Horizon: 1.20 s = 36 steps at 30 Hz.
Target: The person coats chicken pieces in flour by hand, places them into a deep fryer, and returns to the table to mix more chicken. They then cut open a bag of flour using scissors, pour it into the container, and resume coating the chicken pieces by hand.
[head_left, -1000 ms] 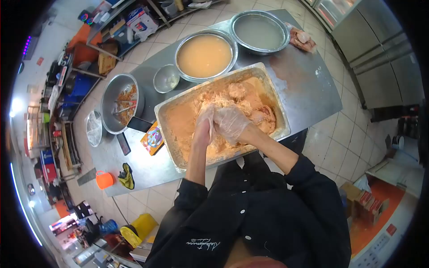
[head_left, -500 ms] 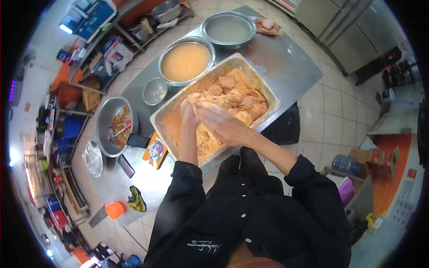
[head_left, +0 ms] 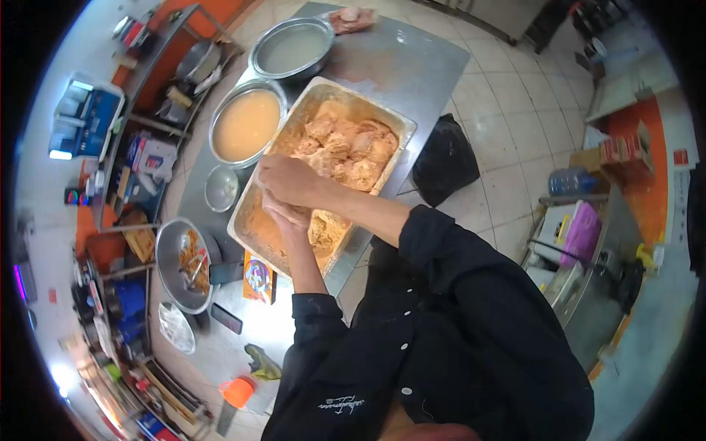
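Observation:
A rectangular tub (head_left: pixel 407 131) holds several raw, orange-coated meat pieces (head_left: pixel 340 147), likely chicken, and loose flour-like breading (head_left: pixel 327 229). Over the tub's near-left side, my right hand (head_left: pixel 293 180) has its fingers curled in. Just below it, my left hand (head_left: pixel 288 214), dusted pale, is closed up against the right one, its fingertips mostly hidden. Whatever may be between the hands does not show.
Beyond the tub's left side stand a bowl of orange liquid (head_left: pixel 246 126), a bowl of cloudy water (head_left: pixel 293 50) and a small metal bowl (head_left: pixel 221 188). A basin with tongs (head_left: pixel 163 253), a phone (head_left: pixel 226 318), a colourful box (head_left: pixel 259 279) and an orange cup (head_left: pixel 237 392) are nearer.
The view has turned, shifting the table left. My right hand has gone from stretched-out fingers beside the left to curled fingers above it; the left has dropped lower over the tub.

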Tool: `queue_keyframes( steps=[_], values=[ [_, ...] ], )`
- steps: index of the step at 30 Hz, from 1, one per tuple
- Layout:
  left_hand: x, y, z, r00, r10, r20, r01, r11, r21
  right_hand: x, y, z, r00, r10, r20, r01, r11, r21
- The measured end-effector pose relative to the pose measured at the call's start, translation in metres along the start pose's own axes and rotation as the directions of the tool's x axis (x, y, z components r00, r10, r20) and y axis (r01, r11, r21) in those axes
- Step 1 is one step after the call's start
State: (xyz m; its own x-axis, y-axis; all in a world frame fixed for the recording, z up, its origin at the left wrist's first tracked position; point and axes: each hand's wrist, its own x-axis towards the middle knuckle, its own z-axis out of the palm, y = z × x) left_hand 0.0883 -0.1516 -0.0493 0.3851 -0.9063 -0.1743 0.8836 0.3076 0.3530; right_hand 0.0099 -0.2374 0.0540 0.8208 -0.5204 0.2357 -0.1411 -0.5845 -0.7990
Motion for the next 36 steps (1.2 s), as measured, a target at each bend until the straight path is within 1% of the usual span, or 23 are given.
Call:
queue_keyframes(
  steps=[1,2,3,4,5,7,8,10,12,14,15,16,17,18,19,23,25,26,29,31,33,34,36],
  values=[
    [0.004,0.0,0.0,0.999,0.032,-0.011,-0.032,0.999,0.033,0.0,0.002,-0.001,1.0,0.022,-0.022,-0.022,1.0,-0.007],
    [0.007,-0.001,0.003,0.998,0.055,-0.014,-0.054,0.997,0.063,-0.003,0.0,-0.004,0.986,-0.157,-0.055,0.136,0.95,-0.282],
    [0.007,0.001,0.007,0.997,0.072,-0.004,-0.072,0.992,0.101,-0.008,-0.005,-0.012,0.944,-0.329,-0.026,0.264,0.8,-0.539],
    [0.009,0.0,0.012,0.996,0.084,0.008,-0.084,0.987,0.136,-0.015,-0.011,-0.018,0.954,-0.299,0.032,0.264,0.784,-0.562],
    [0.011,-0.002,0.017,0.995,0.093,0.025,-0.096,0.981,0.171,-0.022,-0.012,-0.022,0.958,-0.284,0.024,0.247,0.784,-0.57],
    [0.01,-0.009,0.024,0.99,0.124,0.067,-0.137,0.959,0.247,-0.036,-0.013,-0.031,0.891,-0.387,-0.238,0.253,0.857,-0.448],
    [0.011,-0.015,0.029,0.987,0.137,0.085,-0.157,0.943,0.292,-0.047,-0.017,-0.043,0.92,-0.315,-0.234,0.246,0.927,-0.283],
    [0.012,-0.033,0.035,0.979,0.186,0.088,-0.205,0.912,0.355,-0.066,-0.009,-0.059,0.909,-0.261,-0.324,0.186,0.952,-0.244],
    [0.011,-0.048,0.051,0.953,0.206,-0.223,-0.127,0.938,0.323,-0.082,0.0,-0.078,0.911,-0.146,-0.386,0.081,0.981,-0.178],
    [0.035,-0.065,0.062,0.998,0.015,-0.053,-0.005,0.983,0.182,-0.091,0.023,-0.105,0.932,-0.079,-0.355,0.007,0.98,-0.201],
    [0.052,-0.078,0.06,0.969,-0.114,0.22,0.102,0.993,0.064,-0.096,0.036,-0.115,0.936,-0.065,-0.347,-0.021,0.97,-0.24],
    [0.065,-0.094,0.057,0.846,-0.202,0.493,0.243,0.97,-0.02,-0.103,0.041,-0.13,0.935,-0.072,-0.346,-0.012,0.972,-0.237],
    [0.06,-0.113,0.078,0.845,-0.201,0.495,0.24,0.971,-0.017,-0.111,0.044,-0.147,0.938,-0.065,-0.342,-0.032,0.963,-0.269],
    [0.051,-0.135,0.114,0.964,-0.172,0.204,0.159,0.984,0.079,-0.117,0.046,-0.162,0.939,-0.055,-0.34,-0.054,0.951,-0.304],
    [0.047,-0.155,0.137,0.991,-0.093,-0.097,0.111,0.975,0.194,-0.124,0.049,-0.176,0.936,-0.056,-0.347,-0.057,0.95,-0.306],
    [0.067,-0.234,0.155,0.982,-0.163,-0.099,0.178,0.97,0.168,-0.15,0.088,-0.226,0.856,0.041,-0.515,-0.217,0.933,-0.286],
    [0.075,-0.281,0.165,0.97,-0.186,-0.158,0.214,0.96,0.183,-0.16,0.133,-0.253,0.839,0.043,-0.543,-0.305,0.863,-0.402],
    [0.077,-0.308,0.172,0.953,-0.18,-0.245,0.234,0.949,0.212,-0.164,0.155,-0.27,0.823,0.076,-0.562,-0.33,0.871,-0.365],
    [0.098,-0.384,0.147,0.97,-0.204,-0.131,0.234,0.932,0.278,-0.181,0.218,-0.321,0.852,0.203,-0.482,-0.386,0.865,-0.319],
    [0.106,-0.433,0.158,0.958,-0.138,-0.251,0.215,0.927,0.307,-0.194,0.267,-0.344,0.851,0.22,-0.477,-0.386,0.878,-0.284],
    [0.113,-0.465,0.162,0.962,-0.168,-0.215,0.238,0.903,0.357,-0.21,0.315,-0.363,0.785,0.484,-0.388,-0.555,0.827,-0.091],
    [0.119,-0.479,0.154,0.954,-0.245,-0.173,0.292,0.888,0.356,-0.217,0.34,-0.366,0.747,0.511,-0.426,-0.59,0.805,-0.068],
    [0.116,-0.498,0.182,0.956,-0.248,-0.155,0.29,0.867,0.405,-0.228,0.385,-0.374,0.704,0.561,-0.435,-0.619,0.785,0.01]
  ],
)
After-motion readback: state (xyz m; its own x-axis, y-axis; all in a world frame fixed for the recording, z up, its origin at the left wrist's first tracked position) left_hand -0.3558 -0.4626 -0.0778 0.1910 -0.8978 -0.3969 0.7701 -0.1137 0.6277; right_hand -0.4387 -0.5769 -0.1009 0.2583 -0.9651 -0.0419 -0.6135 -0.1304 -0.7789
